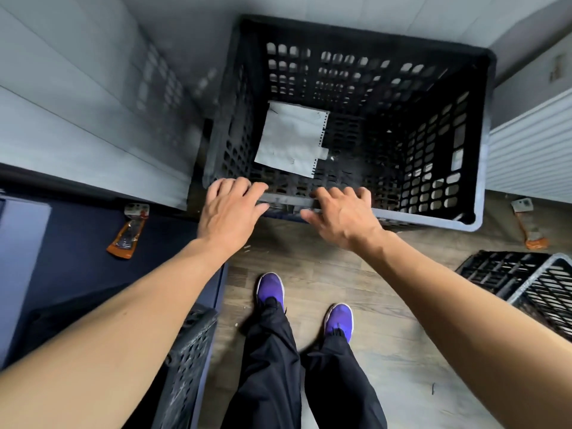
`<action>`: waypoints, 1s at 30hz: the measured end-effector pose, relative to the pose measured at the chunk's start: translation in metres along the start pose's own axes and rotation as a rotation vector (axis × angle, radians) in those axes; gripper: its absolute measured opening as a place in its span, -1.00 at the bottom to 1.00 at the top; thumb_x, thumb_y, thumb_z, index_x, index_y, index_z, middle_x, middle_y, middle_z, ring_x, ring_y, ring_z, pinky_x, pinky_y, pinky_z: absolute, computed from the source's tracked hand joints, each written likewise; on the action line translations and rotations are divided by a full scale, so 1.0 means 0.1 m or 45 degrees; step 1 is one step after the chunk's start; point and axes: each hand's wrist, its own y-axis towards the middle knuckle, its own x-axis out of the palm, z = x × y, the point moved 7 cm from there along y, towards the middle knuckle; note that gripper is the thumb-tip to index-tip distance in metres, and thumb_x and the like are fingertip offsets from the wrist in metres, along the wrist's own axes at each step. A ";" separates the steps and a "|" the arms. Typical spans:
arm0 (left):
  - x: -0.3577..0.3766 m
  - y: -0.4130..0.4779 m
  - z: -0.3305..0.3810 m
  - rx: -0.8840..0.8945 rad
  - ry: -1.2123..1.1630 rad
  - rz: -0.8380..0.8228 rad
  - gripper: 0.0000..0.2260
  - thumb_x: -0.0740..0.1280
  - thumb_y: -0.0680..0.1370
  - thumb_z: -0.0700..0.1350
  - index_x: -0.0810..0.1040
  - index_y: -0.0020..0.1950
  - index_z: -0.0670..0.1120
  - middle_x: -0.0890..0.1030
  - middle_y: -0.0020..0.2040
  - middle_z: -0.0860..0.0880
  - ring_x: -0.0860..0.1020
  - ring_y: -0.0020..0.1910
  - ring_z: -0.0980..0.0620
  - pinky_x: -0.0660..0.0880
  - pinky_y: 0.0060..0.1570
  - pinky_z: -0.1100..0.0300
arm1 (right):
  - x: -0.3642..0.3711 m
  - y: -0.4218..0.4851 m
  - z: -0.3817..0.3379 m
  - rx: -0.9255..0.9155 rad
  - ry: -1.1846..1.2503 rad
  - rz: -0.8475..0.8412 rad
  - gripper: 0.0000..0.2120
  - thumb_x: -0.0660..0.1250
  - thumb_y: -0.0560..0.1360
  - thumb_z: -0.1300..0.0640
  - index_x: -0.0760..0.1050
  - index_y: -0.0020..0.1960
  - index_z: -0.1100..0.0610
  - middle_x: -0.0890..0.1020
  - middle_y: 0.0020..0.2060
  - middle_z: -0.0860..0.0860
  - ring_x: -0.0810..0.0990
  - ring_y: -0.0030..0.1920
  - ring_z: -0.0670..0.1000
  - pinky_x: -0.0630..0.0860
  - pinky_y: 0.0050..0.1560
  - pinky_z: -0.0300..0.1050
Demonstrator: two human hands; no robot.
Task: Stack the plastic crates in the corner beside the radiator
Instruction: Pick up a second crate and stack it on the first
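Note:
A tall black perforated plastic crate (448, 144) stands in the corner between the grey wall and the white radiator (529, 150). A white sheet of paper (289, 137) lies at its bottom. My left hand (229, 212) rests on the crate's near rim, fingers spread over the edge. My right hand (343, 215) lies on the same rim a little to the right, fingers apart. Neither hand is curled around the rim. Another black crate (544, 292) sits on the floor at the right edge. A third crate (188, 363) stands at the lower left, partly behind my left forearm.
A dark blue cabinet top (77, 236) lies at the left with an orange packet (128, 233) on it. A second orange packet (530, 224) lies on the wood floor by the radiator. My feet in purple shoes (270, 291) stand on open floor before the crate.

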 end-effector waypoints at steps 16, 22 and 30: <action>0.06 0.07 0.02 -0.035 -0.061 -0.174 -0.50 0.14 0.55 0.26 0.24 0.43 0.08 0.34 0.32 -0.07 0.27 0.32 -0.14 0.06 0.39 -0.09 | 0.00 0.08 -0.05 0.034 0.074 -0.035 -0.41 -0.05 0.56 -0.34 0.36 0.37 0.02 0.52 0.20 0.11 0.42 0.25 0.20 0.15 0.33 0.20; 0.03 0.10 0.48 0.108 -0.142 -0.213 -0.48 0.18 0.54 0.23 0.25 0.46 0.08 0.35 0.35 -0.04 0.25 0.39 -0.09 -0.04 0.46 -0.13 | -0.05 -0.22 0.14 -0.045 0.297 0.116 -0.48 0.22 0.56 -0.16 0.34 0.43 0.05 0.49 0.24 0.12 0.42 0.25 0.18 0.22 0.32 0.06; -0.14 0.02 1.60 0.367 -0.271 -0.063 -0.57 0.27 0.55 0.05 0.35 0.41 0.01 0.41 0.31 -0.02 0.36 0.32 -0.04 0.17 0.40 -0.04 | -0.09 -0.92 0.76 0.047 0.442 0.300 -0.42 0.37 0.47 0.06 0.34 0.46 0.12 0.40 0.40 0.10 0.34 0.41 0.13 0.28 0.43 0.05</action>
